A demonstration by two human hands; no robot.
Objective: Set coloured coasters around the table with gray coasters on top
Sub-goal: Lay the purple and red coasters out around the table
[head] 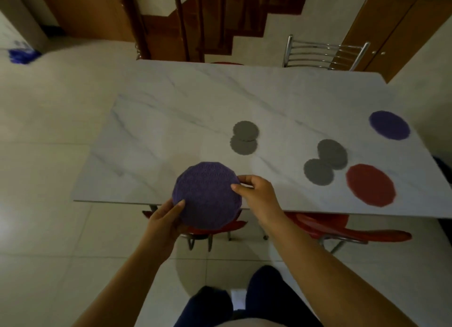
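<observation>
A large purple coaster (206,194) hangs over the near edge of the white marble table (171,121). My left hand (163,222) grips its lower left rim and my right hand (256,194) pinches its right rim. Two overlapping small gray coasters (244,137) lie mid-table. Another gray pair (325,161) lies further right. A red coaster (370,185) rests near the front right edge, and a second purple coaster (389,125) sits at the far right.
Red-seated chairs (342,231) are tucked under the near side of the table. A metal-backed chair (325,54) stands at the far side. A wooden staircase (208,21) and wooden cabinet (391,33) lie beyond. My legs (244,302) stand on tiled floor.
</observation>
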